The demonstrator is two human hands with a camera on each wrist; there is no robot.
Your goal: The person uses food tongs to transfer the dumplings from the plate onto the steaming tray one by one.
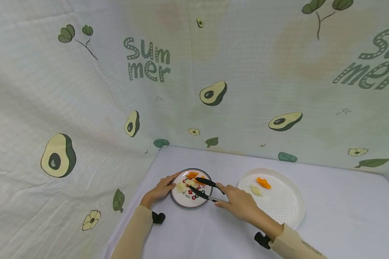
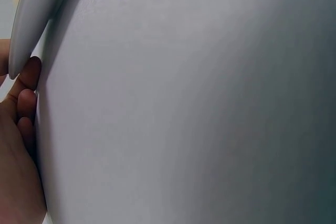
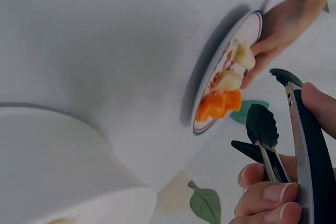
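Note:
My left hand (image 1: 160,190) holds the near-left rim of a small patterned plate (image 1: 189,204); in the left wrist view its fingertips (image 2: 32,72) lie under the raised-looking edge. Orange pieces (image 1: 192,175) and pale yellowish pieces (image 1: 181,187) sit on this plate. In my right hand (image 1: 241,202) I grip a pair of tongs (image 1: 206,181) with black tips and metal arms. The two tips are spread apart over the plate, close to the food. From the right wrist, the thumb and curled fingers (image 3: 273,192) hold the tong handles, and nothing shows between the tips.
Right of the plate lies a large round white tray (image 1: 278,208) with a textured base. One orange piece (image 1: 264,182) and one pale piece (image 1: 256,190) lie on it. A pale cloth covers the table (image 1: 194,233); a printed curtain (image 1: 246,72) hangs behind and at left.

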